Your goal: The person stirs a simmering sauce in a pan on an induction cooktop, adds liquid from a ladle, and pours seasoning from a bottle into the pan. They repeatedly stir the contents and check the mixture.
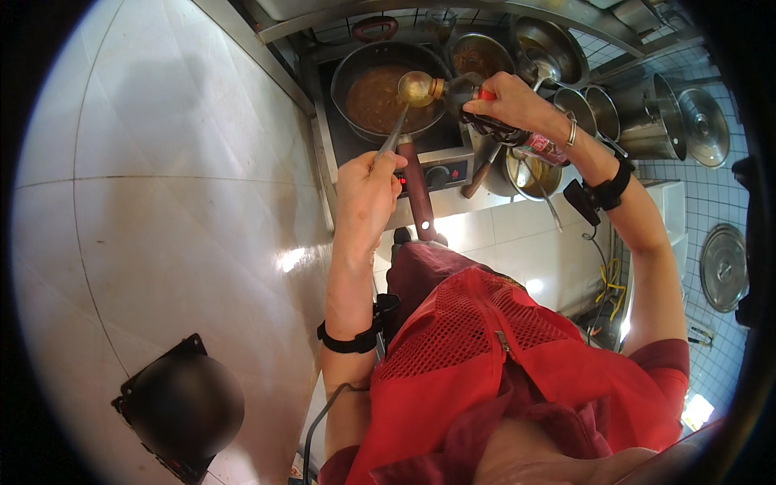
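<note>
My left hand (371, 188) grips the thin metal handle of a ladle (416, 88), whose bowl is over the frying pan (341, 115). Brown sauce or stew (373, 97) covers the pan's bottom. In my right hand (509, 103) is a large dark plastic bottle (544, 150) with a label and a red part near the grip. The bottle is tipped, and its neck meets the ladle's bowl. Whether liquid is flowing I cannot tell. The pan's wooden-looking handle (417, 194) points toward me, just right of my left hand.
The pan sits on an induction cooker (462, 162) with a lit display. To the right are a bowl of reddish food (479, 54), a metal pot with a spoon (548, 182), a tall stockpot (642, 130) and lids (703, 127). A tiled wall (182, 242) rises at left.
</note>
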{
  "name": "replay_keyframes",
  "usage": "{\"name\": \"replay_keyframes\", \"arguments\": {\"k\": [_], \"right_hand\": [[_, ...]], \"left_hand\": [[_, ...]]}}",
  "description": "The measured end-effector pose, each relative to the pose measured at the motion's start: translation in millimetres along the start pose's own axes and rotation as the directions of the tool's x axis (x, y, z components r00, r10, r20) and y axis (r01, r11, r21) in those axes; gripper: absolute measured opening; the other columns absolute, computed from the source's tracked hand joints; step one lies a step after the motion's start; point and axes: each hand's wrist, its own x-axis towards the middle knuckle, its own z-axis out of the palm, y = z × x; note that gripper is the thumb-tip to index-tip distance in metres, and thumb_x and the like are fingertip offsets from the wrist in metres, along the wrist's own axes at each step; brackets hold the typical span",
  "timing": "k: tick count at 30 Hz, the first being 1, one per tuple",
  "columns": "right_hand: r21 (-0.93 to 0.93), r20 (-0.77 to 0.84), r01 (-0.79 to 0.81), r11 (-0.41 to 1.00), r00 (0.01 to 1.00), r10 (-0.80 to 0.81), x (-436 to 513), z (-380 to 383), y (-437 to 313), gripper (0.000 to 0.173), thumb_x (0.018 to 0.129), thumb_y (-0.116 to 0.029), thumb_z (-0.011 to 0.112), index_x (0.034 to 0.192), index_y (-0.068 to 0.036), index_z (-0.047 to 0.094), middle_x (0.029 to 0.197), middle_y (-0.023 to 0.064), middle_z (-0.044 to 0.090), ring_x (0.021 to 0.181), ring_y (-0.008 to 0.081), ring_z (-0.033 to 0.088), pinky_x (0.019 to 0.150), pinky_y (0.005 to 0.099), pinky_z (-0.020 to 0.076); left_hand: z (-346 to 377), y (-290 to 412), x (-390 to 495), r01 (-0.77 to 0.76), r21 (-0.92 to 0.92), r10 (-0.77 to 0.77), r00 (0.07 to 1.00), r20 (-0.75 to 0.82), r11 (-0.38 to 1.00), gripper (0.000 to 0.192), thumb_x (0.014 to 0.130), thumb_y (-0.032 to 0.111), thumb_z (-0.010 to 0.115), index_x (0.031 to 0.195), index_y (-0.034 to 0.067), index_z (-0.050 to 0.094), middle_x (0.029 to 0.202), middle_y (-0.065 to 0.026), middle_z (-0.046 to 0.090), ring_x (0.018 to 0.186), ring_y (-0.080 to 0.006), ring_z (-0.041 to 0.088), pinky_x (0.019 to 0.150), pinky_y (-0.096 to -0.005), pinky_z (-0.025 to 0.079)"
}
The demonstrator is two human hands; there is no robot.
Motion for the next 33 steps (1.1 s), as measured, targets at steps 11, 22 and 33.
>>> {"name": "replay_keyframes", "arguments": {"k": [11,22,33], "right_hand": [[-0.027,0.006,-0.012,1.0,1.0,0.012,-3,1,-1,0.048,0.082,-0.036,0.075,0.069,0.009,0.061,0.059,0.0216,0.054,0.054,0.0267,0.055,0.058,0.039,0.0464],[-0.091,0.033,-0.043,0.995,0.998,0.047,-5,-2,-3,0.052,0.08,-0.042,0.077,0.074,0.008,0.065,0.066,0.0252,0.06,0.062,0.034,0.063,0.063,0.0405,0.0506],[0.233,-0.072,0.068,0.97,0.996,-0.053,-8,-7,6,0.051,0.085,-0.042,0.076,0.066,0.003,0.061,0.054,0.0044,0.048,0.052,0.0115,0.045,0.049,0.0315,0.0395]], "left_hand": [[2,0,-3,-0.005,0.007,0.005,1.0,0.001,1.0,0.03,0.097,0.019,0.052,0.095,-0.008,0.064,0.057,0.0033,0.044,0.044,-0.0028,0.031,0.04,-0.0218,0.022],[5,-1,-8,0.011,-0.007,-0.011,1.0,-0.005,1.0,0.028,0.097,0.019,0.052,0.093,-0.006,0.064,0.056,0.0035,0.044,0.044,-0.0029,0.031,0.04,-0.022,0.021],[-8,9,0,-0.003,-0.027,0.003,1.0,-0.006,1.0,0.028,0.099,0.02,0.05,0.098,-0.005,0.062,0.054,0.0038,0.041,0.041,-0.0038,0.03,0.039,-0.0241,0.018]]}}
